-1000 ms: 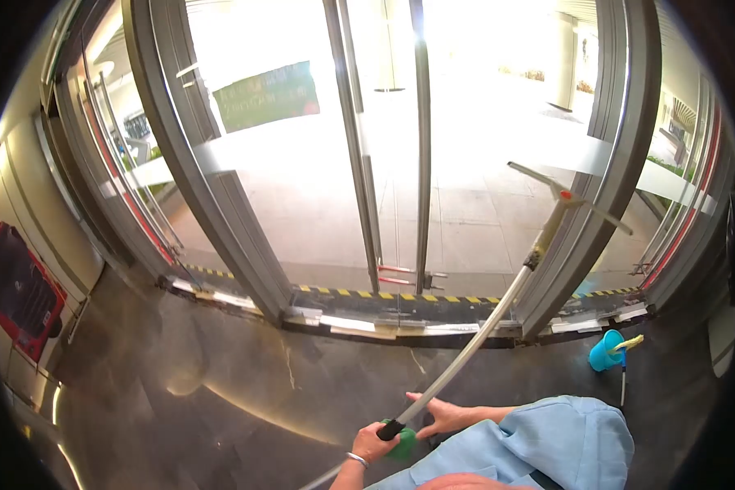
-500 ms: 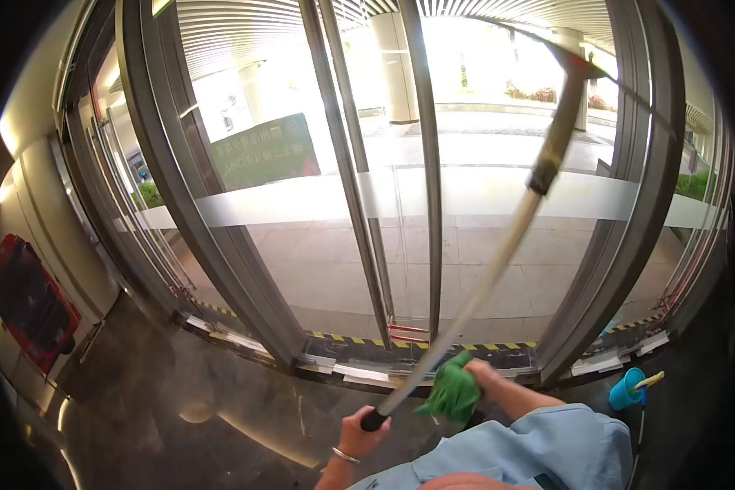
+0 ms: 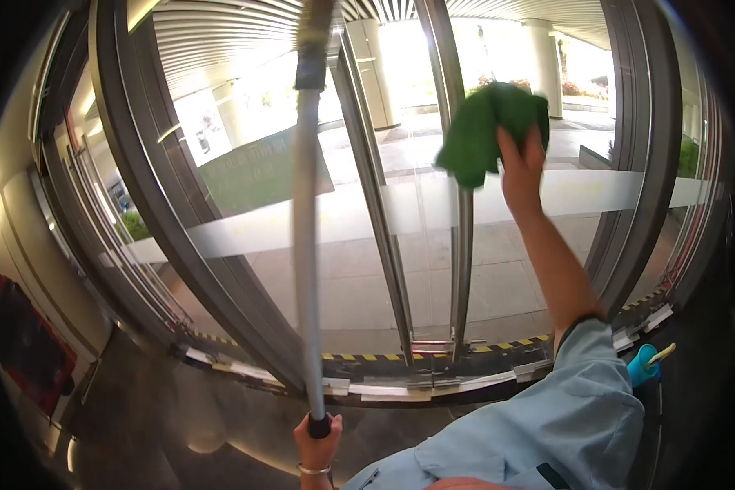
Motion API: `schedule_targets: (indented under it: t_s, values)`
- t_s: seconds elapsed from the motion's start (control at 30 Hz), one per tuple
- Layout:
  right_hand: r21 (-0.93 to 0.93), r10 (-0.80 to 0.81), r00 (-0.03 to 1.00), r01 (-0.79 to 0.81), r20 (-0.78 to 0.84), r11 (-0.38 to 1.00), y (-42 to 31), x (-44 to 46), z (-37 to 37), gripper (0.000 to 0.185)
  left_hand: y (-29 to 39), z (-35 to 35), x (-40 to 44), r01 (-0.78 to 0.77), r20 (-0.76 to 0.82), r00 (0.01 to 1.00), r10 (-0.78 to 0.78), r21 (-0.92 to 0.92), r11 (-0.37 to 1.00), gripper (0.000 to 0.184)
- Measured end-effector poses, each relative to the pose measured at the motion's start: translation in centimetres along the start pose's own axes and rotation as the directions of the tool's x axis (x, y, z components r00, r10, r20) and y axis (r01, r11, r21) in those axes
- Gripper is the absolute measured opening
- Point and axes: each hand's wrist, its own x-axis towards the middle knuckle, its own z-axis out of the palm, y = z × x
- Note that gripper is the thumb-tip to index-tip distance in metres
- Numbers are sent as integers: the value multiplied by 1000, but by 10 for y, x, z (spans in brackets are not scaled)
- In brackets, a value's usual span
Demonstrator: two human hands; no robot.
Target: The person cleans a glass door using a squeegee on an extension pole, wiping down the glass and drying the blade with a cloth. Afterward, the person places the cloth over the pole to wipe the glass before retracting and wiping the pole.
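Low in the view, my left hand (image 3: 318, 437) is wrapped round the black grip end of a long pole (image 3: 306, 245). The pole stands nearly upright, and its upper end runs out of the top of the view. My right hand (image 3: 521, 167) is raised on an outstretched arm and holds a green cloth (image 3: 494, 126). The cloth overlaps the upper part of a metal door bar (image 3: 463, 253) in the view; whether it touches is unclear. Behind both hands are glass doors (image 3: 510, 269) with a frosted band across them.
A blue bucket (image 3: 643, 366) with a yellowish item in it is on the dark floor at the right. A red-framed dark object (image 3: 31, 343) leans at the far left. Yellow-black tape (image 3: 367, 357) runs along the door sill.
My right hand has risen from near the pole's lower part to the door bar with the green cloth. The pole has swung from leaning right to nearly upright, its head leaving the view.
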Motion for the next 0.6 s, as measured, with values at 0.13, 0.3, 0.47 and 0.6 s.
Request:
schedule_targets:
  t_s: [0.13, 0.3, 0.47, 0.6]
  values:
    - [-331, -366, 929, 360, 48, 872, 40, 115, 90, 40, -2, -33, 35, 99, 9, 995, -99, -56, 993, 16]
    - [-582, -497, 839, 523, 222, 622, 101, 228, 179, 43, -5, -27, 55, 54, -35, 998, -55, -43, 998, 13]
    - [-897, 161, 925, 273, 344, 349, 114, 188, 197, 39, -18, -12, 70, 36, -91, 995, -40, -41, 999, 12]
    - [-576, -385, 845, 535, 372, 618, 231, 79, 125, 34, -41, -13, 80, 99, -95, 991, -99, -10, 995, 16]
